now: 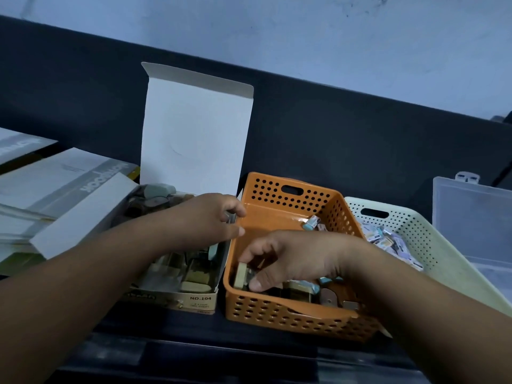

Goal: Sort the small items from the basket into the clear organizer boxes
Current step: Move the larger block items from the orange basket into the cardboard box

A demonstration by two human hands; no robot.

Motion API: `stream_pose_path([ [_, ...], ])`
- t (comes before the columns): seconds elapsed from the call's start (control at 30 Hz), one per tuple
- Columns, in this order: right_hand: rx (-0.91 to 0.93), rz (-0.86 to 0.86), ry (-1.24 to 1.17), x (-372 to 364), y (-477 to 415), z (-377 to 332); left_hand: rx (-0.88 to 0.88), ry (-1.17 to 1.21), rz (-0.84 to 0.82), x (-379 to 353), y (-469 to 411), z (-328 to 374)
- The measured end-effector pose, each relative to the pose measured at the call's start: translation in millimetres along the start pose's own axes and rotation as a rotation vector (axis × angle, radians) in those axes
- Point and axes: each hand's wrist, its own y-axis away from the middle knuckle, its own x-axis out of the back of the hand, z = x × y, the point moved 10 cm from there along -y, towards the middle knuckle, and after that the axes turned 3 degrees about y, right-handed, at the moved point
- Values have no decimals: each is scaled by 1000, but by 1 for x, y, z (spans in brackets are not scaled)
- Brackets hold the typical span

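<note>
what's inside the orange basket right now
The orange basket holds a blue-white packet at the back, a brown disc near the front, and the right hand pinching a beige piece. Whatever lies under that hand is hidden.

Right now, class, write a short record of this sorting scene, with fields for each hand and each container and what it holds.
orange perforated plastic basket: small items inside
right hand: inside that basket, pinches a small beige block
left hand: at the basket's left rim, above the open cardboard box; grasp unclear
cream perforated basket: small wrapped packets
clear plastic organizer box: far right, lid raised
</note>
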Motion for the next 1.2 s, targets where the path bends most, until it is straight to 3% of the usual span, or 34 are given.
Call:
stream_pose_path([
  [0.4, -87, 372, -232, 64, 29, 55, -88, -69, 54, -3, 1, 45],
  [0.6, -44, 649, -370, 98, 69, 75, -100, -103, -335, -71, -6, 78],
  [0.7, -38, 690, -421, 100, 80, 84, -29, -199, -578, -113, -6, 76],
  [0.83, -49, 693, -409, 97, 85, 91, 16, -262, -701, -132, -10, 70],
  [1.0, -46, 682, -453, 93, 84, 98, 42, -292, -696, -132, -17, 61],
  [1.2, -40, 665, -457, 92, 80, 100, 96, -233, -553, -118, -33, 49],
])
